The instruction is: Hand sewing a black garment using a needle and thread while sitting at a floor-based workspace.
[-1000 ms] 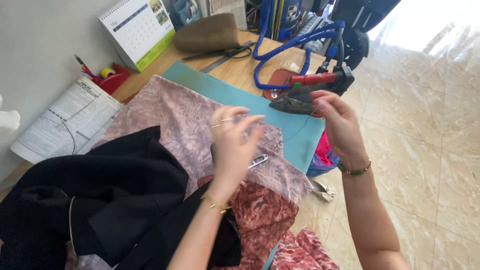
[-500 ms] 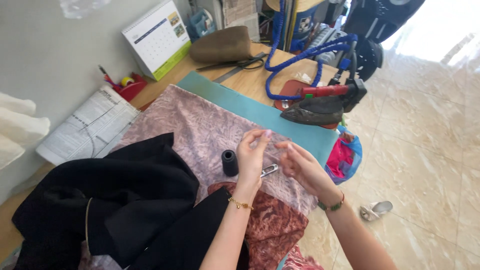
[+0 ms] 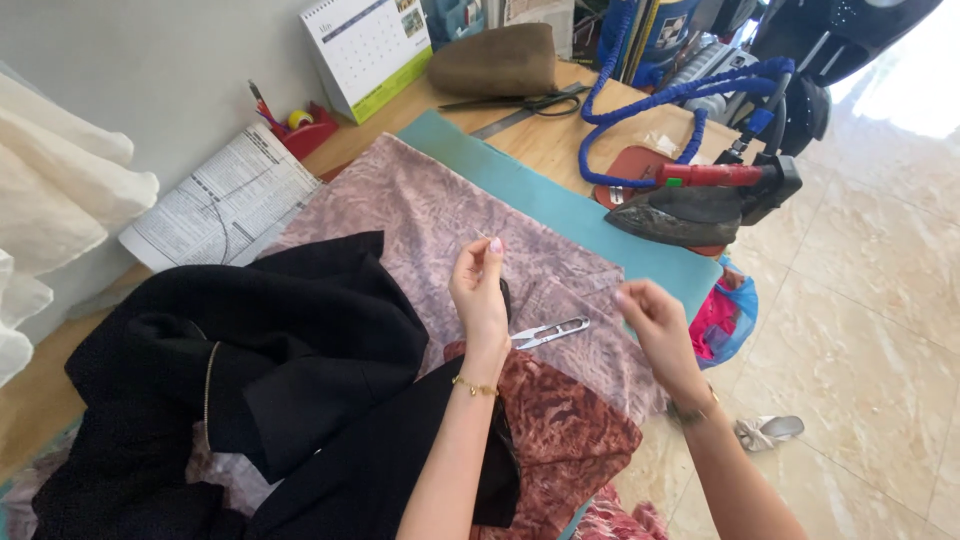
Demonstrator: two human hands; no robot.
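A person's left hand [image 3: 480,285] pinches a thin needle [image 3: 483,237] between raised fingertips, while the right hand [image 3: 655,325], fingers curled together, hangs apart from it above a pinkish patterned cloth [image 3: 430,215]. Small thread snips [image 3: 548,332] lie on the cloth between the two hands, just beside the left wrist, and a black garment [image 3: 250,350] is heaped below and left of the left fingers. Beyond the right fingers, a steam iron [image 3: 700,205] with a red handle rests on the wooden table [image 3: 530,140], with scissors [image 3: 530,101] farther back.
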